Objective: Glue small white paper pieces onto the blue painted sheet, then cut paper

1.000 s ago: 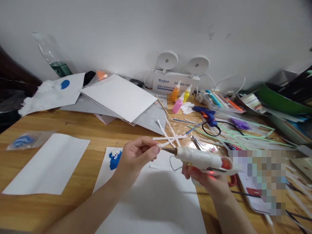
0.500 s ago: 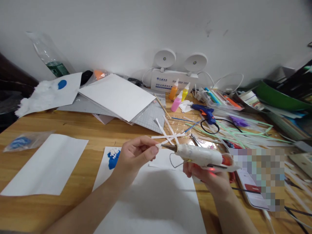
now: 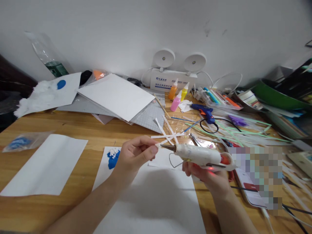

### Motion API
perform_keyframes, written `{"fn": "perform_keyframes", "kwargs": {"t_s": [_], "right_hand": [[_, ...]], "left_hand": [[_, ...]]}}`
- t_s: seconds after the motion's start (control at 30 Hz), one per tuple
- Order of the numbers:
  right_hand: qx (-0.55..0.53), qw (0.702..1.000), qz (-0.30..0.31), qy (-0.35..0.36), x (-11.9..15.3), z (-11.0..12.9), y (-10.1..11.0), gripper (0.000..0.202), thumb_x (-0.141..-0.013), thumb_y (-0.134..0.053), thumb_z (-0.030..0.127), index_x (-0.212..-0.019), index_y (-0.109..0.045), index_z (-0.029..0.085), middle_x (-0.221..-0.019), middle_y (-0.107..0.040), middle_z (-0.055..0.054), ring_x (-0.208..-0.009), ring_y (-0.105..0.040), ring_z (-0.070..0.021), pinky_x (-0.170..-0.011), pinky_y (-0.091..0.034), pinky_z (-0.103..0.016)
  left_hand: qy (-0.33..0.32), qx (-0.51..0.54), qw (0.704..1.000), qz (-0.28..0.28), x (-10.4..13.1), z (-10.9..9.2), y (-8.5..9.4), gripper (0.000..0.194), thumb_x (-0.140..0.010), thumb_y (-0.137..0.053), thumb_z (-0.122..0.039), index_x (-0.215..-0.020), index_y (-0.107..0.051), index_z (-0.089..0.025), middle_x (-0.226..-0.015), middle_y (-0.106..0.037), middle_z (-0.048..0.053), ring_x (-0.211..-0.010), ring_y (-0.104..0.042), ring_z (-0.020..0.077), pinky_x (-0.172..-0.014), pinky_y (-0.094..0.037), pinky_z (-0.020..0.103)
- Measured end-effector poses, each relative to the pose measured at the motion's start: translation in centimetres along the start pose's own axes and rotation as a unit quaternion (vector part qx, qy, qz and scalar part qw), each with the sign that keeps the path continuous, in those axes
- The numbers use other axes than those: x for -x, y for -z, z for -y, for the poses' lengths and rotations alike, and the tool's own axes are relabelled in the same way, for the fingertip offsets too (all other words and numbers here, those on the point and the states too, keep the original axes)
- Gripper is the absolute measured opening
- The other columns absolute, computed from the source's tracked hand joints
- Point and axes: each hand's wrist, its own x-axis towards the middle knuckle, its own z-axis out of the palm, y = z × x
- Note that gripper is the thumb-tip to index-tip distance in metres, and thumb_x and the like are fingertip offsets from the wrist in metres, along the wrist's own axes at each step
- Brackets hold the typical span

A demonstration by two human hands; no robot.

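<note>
Steadying is advised. Head view: white glue gun [image 3: 200, 154] gripped by right hand [image 3: 211, 180], right of centre; small white piece [image 3: 159, 145] pinched by left hand [image 3: 136, 152], frame centre, nozzle [image 3: 168, 147] at or just beside it; skin best kept clear.

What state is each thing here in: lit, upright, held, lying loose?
White glue gun: held, red light lit.
Left grip: pinched on a small white piece by the nozzle.
Right grip: wrapped around the white glue gun.
Blue glue gun: lying down, not held.
Orange bottle, yellow bottle, pink bottle: upright.
White strips: lying crossed.
Phone: screen lit, partly pixelated.
Twin lamp: appears unlit.
Large white sheet: lying flat.
</note>
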Motion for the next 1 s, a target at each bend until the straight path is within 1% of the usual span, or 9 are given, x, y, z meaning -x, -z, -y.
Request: {"fn": "perform_keyframes", "kwargs": {"t_s": [0.13,0.37,0.6,0.67,0.73,0.8,0.87,0.93,1.0], "right_hand": [[-0.004,1.0,-0.015,-0.01,0.0,0.0,0.0,0.013,-0.064,-0.065,0.033,-0.062,-0.061,0.022,-0.048,-0.053,0.0,-0.042,-0.048,-0.0162,-0.046,-0.042,-0.035],[0.009,1.0,0.004,-0.023,-0.2,0.2,0.1,0.024,-0.06,-0.066,0.04,-0.05,-0.057,0.02,-0.044,-0.051,0.0,-0.044,-0.048,-0.0174,-0.049,-0.043,-0.036],[0.038,0.997,-0.001,-0.066,0.1,0.5,-0.1,0.016,-0.068,-0.062,0.032,-0.06,-0.059,0.018,-0.051,-0.053,-0.002,-0.049,-0.048,-0.0157,-0.049,-0.041,-0.031],[0.038,0.997,0.007,-0.063,0.0,0.4,0.0,0.017,-0.066,-0.062,0.031,-0.059,-0.058,0.017,-0.053,-0.053,-0.003,-0.051,-0.048,-0.0159,-0.047,-0.04,-0.03],[0.035,0.999,0.008,-0.04,-0.3,0.4,0.0,0.017,-0.065,-0.062,0.03,-0.057,-0.057,0.017,-0.051,-0.053,-0.002,-0.05,-0.048,-0.0159,-0.047,-0.039,-0.029],[0.032,0.999,-0.017,-0.01,-0.8,0.6,0.0,0.016,-0.067,-0.059,0.028,-0.056,-0.057,0.016,-0.052,-0.054,-0.002,-0.052,-0.049,-0.0159,-0.05,-0.039,-0.029],[0.027,0.997,-0.069,0.016,-1.4,0.8,0.1,0.014,-0.068,-0.057,0.024,-0.056,-0.057,0.016,-0.054,-0.054,-0.002,-0.056,-0.051,-0.0162,-0.054,-0.04,-0.029],[0.018,0.988,-0.148,0.035,-2.1,1.1,0.5,0.01,-0.066,-0.058,0.022,-0.058,-0.058,0.016,-0.059,-0.057,-0.002,-0.061,-0.054,-0.0168,-0.059,-0.042,-0.03],[0.018,0.969,-0.244,0.027,-2.9,1.1,1.4,0.009,-0.065,-0.058,0.024,-0.064,-0.061,0.016,-0.068,-0.061,-0.003,-0.065,-0.056,-0.0176,-0.062,-0.043,-0.03]], "left_hand": [[-0.002,-0.003,1.0,-0.002,0.0,-0.1,0.0,0.005,-0.065,-0.068,-0.021,-0.068,-0.065,-0.018,-0.062,-0.054,-0.002,-0.054,-0.048,0.0059,-0.05,-0.038,0.018],[0.002,-0.006,1.0,-0.006,-0.1,0.0,-0.1,0.005,-0.064,-0.068,-0.021,-0.067,-0.065,-0.019,-0.061,-0.054,-0.002,-0.053,-0.047,0.0062,-0.05,-0.039,0.018],[-0.008,-0.005,1.0,-0.024,-0.2,0.0,-0.1,0.005,-0.063,-0.068,-0.021,-0.067,-0.065,-0.018,-0.06,-0.055,-0.002,-0.051,-0.048,0.0061,-0.05,-0.039,0.019],[-0.024,-0.001,0.999,-0.045,-0.2,-0.1,-0.1,0.005,-0.063,-0.068,-0.021,-0.065,-0.064,-0.018,-0.059,-0.054,-0.003,-0.05,-0.047,0.0059,-0.05,-0.038,0.019],[-0.045,0.005,0.997,-0.06,-0.3,-0.3,-0.2,0.005,-0.062,-0.067,-0.02,-0.063,-0.063,-0.017,-0.057,-0.052,-0.003,-0.049,-0.046,0.0059,-0.049,-0.037,0.02],[-0.061,0.007,0.996,-0.063,-0.4,-0.5,-0.1,0.005,-0.063,-0.066,-0.02,-0.063,-0.063,-0.017,-0.057,-0.05,-0.004,-0.049,-0.045,0.0057,-0.049,-0.037,0.02],[-0.066,0.004,0.996,-0.063,-0.4,-0.7,-0.1,0.004,-0.064,-0.066,-0.02,-0.064,-0.063,-0.017,-0.057,-0.051,-0.004,-0.049,-0.045,0.0056,-0.049,-0.036,0.02],[-0.064,-0.005,0.996,-0.068,-0.4,-0.8,-0.1,0.004,-0.063,-0.066,-0.02,-0.064,-0.063,-0.017,-0.06,-0.052,-0.003,-0.049,-0.045,0.0056,-0.05,-0.036,0.02],[-0.063,-0.011,0.995,-0.078,-0.3,-1.0,-0.1,0.006,-0.062,-0.066,-0.02,-0.064,-0.062,-0.017,-0.062,-0.053,-0.003,-0.05,-0.045,0.0056,-0.05,-0.037,0.02]]}}
